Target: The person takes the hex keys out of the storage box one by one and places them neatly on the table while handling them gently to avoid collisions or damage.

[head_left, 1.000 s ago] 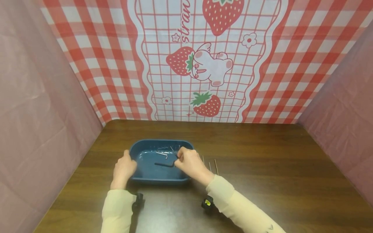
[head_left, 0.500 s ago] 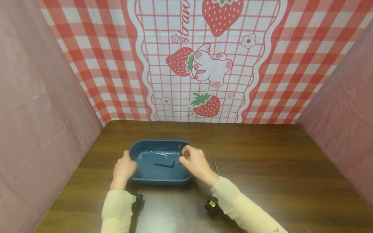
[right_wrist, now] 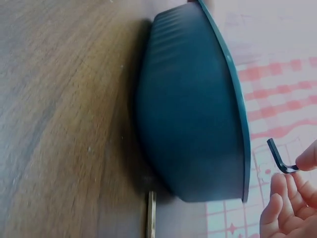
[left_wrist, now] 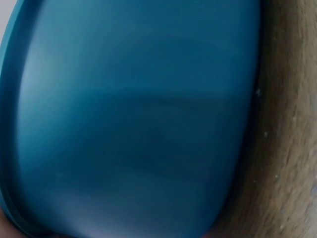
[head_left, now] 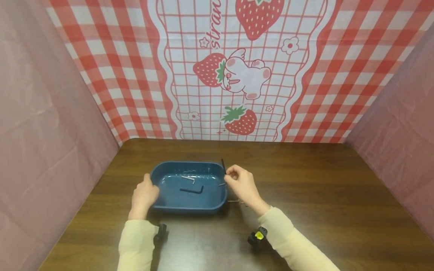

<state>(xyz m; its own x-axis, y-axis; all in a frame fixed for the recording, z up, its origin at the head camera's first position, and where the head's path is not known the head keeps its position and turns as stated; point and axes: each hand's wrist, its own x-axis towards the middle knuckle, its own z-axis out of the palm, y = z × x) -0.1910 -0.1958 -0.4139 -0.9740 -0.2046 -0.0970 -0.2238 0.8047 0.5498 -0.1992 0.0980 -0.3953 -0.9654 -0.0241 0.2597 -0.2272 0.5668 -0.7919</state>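
Note:
My left hand (head_left: 144, 194) grips the left end of a blue rectangular tub (head_left: 190, 208); in the left wrist view the tub's outer wall (left_wrist: 138, 124) fills most of the picture. At the opposite end, my right hand (head_left: 244, 186) pinches a black hex key (head_left: 223, 166) between thumb and fingertips, by the rim. The right wrist view shows this key's bent end (right_wrist: 276, 154) sticking out of the fingers. Inside the tub lie a silver hex key (head_left: 188, 178) and another black hex key (head_left: 192, 191). A short grey piece (head_left: 222, 184) shows beside the right fingertips; its kind is unclear.
Partly behind my right hand, several thin brass-coloured rods, one with a bent end (head_left: 234, 201), lie on the brown wooden table (head_left: 322, 195). One such rod (right_wrist: 151, 213) shows close to the tub in the right wrist view. A checked strawberry cloth (head_left: 237, 75) hangs at the back.
My right hand has moved from over the tub's inside to the right, out to the rim, carrying the black hex key. My left hand stays where it was.

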